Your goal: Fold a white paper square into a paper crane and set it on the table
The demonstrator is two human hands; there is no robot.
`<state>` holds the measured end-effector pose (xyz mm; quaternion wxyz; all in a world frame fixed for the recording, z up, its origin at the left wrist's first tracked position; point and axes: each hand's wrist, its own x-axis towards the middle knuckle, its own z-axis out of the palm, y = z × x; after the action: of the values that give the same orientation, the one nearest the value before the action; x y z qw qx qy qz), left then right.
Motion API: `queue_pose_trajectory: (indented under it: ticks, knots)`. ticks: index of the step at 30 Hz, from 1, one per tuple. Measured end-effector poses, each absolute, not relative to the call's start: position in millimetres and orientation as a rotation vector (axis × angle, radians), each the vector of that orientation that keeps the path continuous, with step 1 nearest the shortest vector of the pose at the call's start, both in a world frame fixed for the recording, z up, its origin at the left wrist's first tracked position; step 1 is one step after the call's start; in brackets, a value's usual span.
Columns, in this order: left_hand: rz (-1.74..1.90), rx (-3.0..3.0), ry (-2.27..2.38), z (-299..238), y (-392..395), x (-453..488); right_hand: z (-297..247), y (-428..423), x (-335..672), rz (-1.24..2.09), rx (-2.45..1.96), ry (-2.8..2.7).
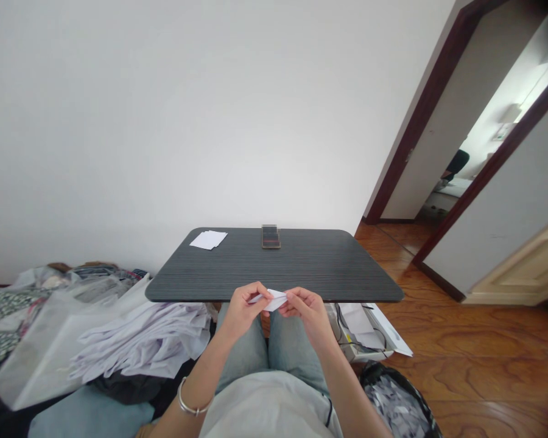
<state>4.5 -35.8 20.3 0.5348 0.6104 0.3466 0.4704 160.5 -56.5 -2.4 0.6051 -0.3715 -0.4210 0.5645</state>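
Observation:
A small folded piece of white paper [274, 300] is held at the near edge of the dark table [310, 261]. My left hand [250, 305] pinches its left end between thumb and fingers. On the other end, my right hand [305, 304] has its thumb and fingertips closed on the paper. Creases show on the paper's face; its corners are partly hidden by my fingers. Toward the table's far left corner lies a small stack of white paper sheets [208, 239].
A phone-like dark object [271, 237] sits at the table's back edge, by the white wall [237, 121]. Piled clothes [146, 340] lie on the left. Right of my legs are a box with papers and cables [363, 331] and a black bag of paper scraps [397, 401].

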Motion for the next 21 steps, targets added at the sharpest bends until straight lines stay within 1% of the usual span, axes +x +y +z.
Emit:
queue_pose_trajectory:
  ticks: [8, 21]
  knots:
    - [1.110, 1.428, 0.812, 22.7, -36.7, 5.1, -0.1, -56.6, 165.3, 1.375, -0.846, -1.002]
    - [1.100, 1.380, 0.793, 24.6, -35.8, 4.4, -0.7, -56.4, 169.2, 1.372, -0.819, -1.071]
